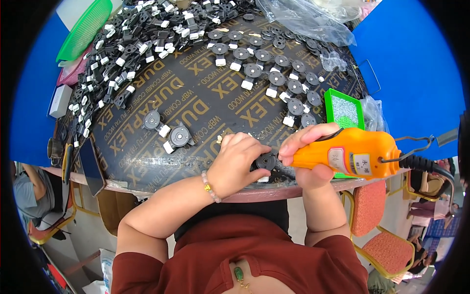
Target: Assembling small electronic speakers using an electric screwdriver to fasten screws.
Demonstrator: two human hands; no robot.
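Note:
My left hand rests at the near table edge, with thumb and forefinger closed about the rim of a black round part that has a white end piece. In my right hand lies an orange electric screwdriver with a black cable, fingers wrapped round its body. Its tip points left toward the round part; my fingers hide whether it touches. Two similar round parts with white ends, one and another, lie left of my left hand. Rows of more such parts stand farther off.
A large pile of black pieces with white ends covers the far left. A green tray of small screws sits behind the screwdriver. Clear plastic bags lie at the back. A phone is at the left edge, chairs beyond the table.

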